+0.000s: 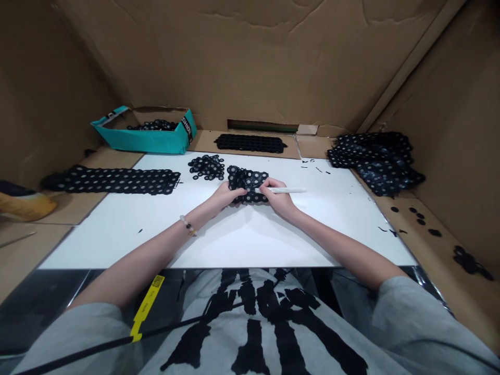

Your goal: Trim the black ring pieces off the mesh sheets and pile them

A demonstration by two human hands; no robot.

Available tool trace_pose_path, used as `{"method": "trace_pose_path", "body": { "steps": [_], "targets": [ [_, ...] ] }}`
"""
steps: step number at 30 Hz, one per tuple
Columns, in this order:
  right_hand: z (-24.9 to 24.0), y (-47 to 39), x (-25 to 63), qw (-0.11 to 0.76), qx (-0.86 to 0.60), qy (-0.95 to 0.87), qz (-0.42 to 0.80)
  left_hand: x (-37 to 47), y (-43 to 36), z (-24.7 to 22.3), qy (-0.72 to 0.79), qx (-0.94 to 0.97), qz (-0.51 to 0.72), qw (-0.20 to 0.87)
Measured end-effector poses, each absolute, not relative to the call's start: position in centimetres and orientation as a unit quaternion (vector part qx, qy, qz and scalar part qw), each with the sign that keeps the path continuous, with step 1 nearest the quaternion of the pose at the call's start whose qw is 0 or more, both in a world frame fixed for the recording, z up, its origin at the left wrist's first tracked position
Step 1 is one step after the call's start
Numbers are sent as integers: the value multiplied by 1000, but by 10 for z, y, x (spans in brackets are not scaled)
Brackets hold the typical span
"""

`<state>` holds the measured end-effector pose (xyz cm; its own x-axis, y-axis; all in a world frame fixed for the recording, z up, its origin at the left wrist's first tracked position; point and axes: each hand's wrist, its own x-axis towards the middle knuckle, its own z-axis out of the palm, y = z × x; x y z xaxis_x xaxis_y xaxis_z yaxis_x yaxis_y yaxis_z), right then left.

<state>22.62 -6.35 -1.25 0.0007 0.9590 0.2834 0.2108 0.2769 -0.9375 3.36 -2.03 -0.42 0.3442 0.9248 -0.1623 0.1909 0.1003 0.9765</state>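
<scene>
A small black sheet dotted with pale round spots (247,178) is held up over the white board (250,234). My left hand (228,195) grips its left edge, thumb on the near face and fingers hidden behind. In my right hand (280,197) is a slim white pen-like tool (292,190), its back end pointing right and its tip at the sheet; the tip itself is too small to make out. Just beyond my left hand lies a pile of small black rings (207,167).
A teal-sided box (144,139) holds more black rings at the back left. Dotted black strips (117,180) lie left, a plain black strip (250,142) at the back, and a folded dotted pile (375,159) right. Black scraps (469,259) dot the right cardboard. Cardboard walls (265,62) surround the board.
</scene>
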Motion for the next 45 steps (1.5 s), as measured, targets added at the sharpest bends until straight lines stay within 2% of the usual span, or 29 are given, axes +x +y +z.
{"method": "trace_pose_path", "body": {
  "steps": [9, 19, 26, 33, 36, 41, 45],
  "targets": [
    [-9, -67, 225, 502, -486, -635, 331, 36, -23, -2, 480, 594, 326, 557],
    [-10, -69, 222, 538, -496, -601, 322, 36, -25, -2, 474, 579, 339, 570],
    [-6, -75, 219, 487, -512, -650, 280, 28, -21, -8, 395, 584, 340, 622],
    [-8, -74, 215, 462, -522, -670, 255, 25, -18, -4, 387, 595, 306, 635],
    [-11, -69, 218, 477, -516, -656, 276, 26, -16, -5, 391, 590, 316, 632],
    [-15, -61, 227, 505, -495, -592, 387, 28, -10, -7, 434, 540, 356, 626],
    [-17, -59, 230, 496, -496, -603, 381, 26, -10, -7, 423, 567, 327, 627]
  ]
}}
